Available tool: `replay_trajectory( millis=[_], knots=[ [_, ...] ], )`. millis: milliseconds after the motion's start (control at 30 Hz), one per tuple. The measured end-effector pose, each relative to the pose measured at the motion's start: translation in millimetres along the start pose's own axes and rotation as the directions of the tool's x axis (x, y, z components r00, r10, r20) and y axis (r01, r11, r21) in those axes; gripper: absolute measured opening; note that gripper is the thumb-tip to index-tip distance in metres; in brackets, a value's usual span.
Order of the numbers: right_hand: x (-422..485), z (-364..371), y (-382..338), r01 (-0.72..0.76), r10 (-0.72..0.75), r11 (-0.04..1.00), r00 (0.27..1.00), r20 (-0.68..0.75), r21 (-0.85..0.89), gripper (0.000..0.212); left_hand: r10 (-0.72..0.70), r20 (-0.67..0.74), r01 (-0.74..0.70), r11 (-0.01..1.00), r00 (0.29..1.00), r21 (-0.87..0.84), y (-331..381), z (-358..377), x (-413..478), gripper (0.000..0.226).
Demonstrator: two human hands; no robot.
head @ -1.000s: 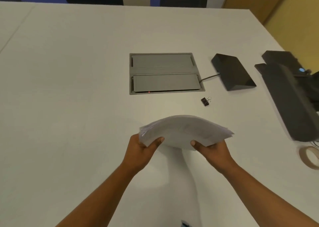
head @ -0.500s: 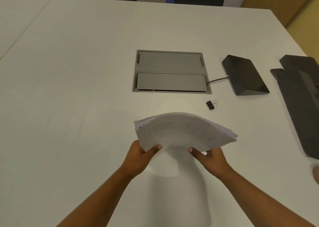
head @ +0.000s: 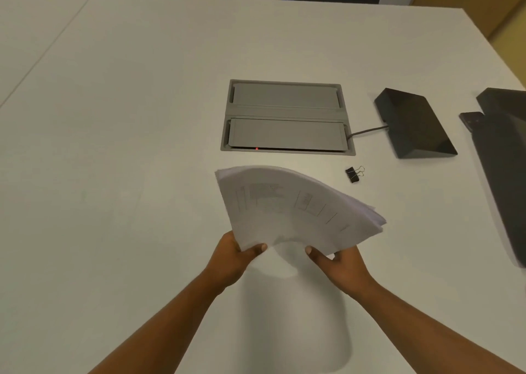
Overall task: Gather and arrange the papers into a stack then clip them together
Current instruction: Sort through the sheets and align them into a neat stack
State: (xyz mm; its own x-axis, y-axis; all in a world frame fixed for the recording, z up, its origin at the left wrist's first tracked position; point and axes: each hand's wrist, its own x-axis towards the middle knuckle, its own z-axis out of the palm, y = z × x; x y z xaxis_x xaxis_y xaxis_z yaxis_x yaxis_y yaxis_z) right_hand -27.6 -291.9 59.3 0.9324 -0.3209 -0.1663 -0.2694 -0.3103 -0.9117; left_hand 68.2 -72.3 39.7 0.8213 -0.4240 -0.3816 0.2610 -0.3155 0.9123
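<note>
We see both hands holding the stack of papers point(head: 293, 208) up off the white table point(head: 113, 146), its shadow falling on the surface below and toward us. The left hand point(head: 232, 260) grips the near left corner of the stack: its thumb point(head: 256, 249) lies curled over the top sheet, and the other fingers are hidden beneath the paper. The right hand point(head: 341, 265) grips the near edge further right, its thumb point(head: 313, 252) pressed on top in the same way and the rest of its fingers tucked under, out of sight. Between the two thumbs the near edge of the stack arches upward, and the sheets bow away from us in a curve. The far right ends of the sheets are fanned and uneven, not squared up. Faint printed lines show on the top sheet.

The binder clip point(head: 354, 173) lies on the table beyond the stack's right side, apart from the papers and from both hands. Further back we see a grey cable hatch point(head: 287, 117) set into the tabletop, with a small red light at its near edge. A cable point(head: 367, 131) runs from the hatch to a black wedge-shaped device point(head: 412, 126) on the right. A large dark object point(head: 506, 160) sits at the right edge of the view, partly cut off.
</note>
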Motion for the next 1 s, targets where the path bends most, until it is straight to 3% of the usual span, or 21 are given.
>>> replay_trajectory(
  millis=[200,300,367,433,500,567,633,700,800,833,1000],
  knots=[
    [12,4,17,-0.140,0.139,0.990,0.990,-0.016,-0.012,0.006,-0.128,0.052,0.125,0.991,0.990,0.048,-8,-3,6,0.047],
    [12,-4,18,-0.198,0.199,0.980,0.976,0.086,-0.019,0.013,-0.139,0.169,0.121,0.986,0.976,0.113,2,-18,5,0.045],
    [10,-12,17,-0.247,0.245,0.969,0.953,0.178,-0.009,0.010,-0.102,0.186,0.092,0.994,0.977,0.059,13,-28,8,0.042],
    [6,-20,19,-0.338,0.306,0.938,0.911,0.276,0.078,0.020,-0.050,0.123,0.067,0.988,0.991,-0.138,26,-34,16,0.038],
    [5,-25,21,-0.436,0.345,0.884,0.853,0.392,0.169,0.036,-0.052,0.030,0.060,0.918,0.998,-0.392,35,-36,28,0.042],
    [7,-26,19,-0.503,0.376,0.847,0.794,0.477,0.170,0.032,-0.071,-0.077,0.024,0.867,0.995,-0.497,41,-35,40,0.043],
    [10,-26,22,-0.549,0.434,0.824,0.769,0.469,0.138,0.015,-0.069,-0.160,-0.022,0.861,0.985,-0.508,45,-30,50,0.034],
    [12,-27,28,-0.581,0.471,0.802,0.757,0.453,0.136,0.015,-0.080,-0.209,-0.038,0.861,0.975,-0.507,48,-25,57,0.027],
    [19,-26,37,-0.631,0.493,0.763,0.708,0.506,0.140,0.062,-0.117,-0.252,-0.025,0.867,0.960,-0.497,46,-22,65,0.019],
    [21,-28,39,-0.641,0.491,0.754,0.697,0.522,0.146,0.066,-0.114,-0.257,-0.024,0.876,0.960,-0.481,44,-22,68,0.019],
    [31,-29,44,-0.669,0.506,0.734,0.656,0.560,0.119,0.048,-0.095,-0.281,-0.032,0.909,0.955,-0.417,39,-14,79,0.020]
  ],
)
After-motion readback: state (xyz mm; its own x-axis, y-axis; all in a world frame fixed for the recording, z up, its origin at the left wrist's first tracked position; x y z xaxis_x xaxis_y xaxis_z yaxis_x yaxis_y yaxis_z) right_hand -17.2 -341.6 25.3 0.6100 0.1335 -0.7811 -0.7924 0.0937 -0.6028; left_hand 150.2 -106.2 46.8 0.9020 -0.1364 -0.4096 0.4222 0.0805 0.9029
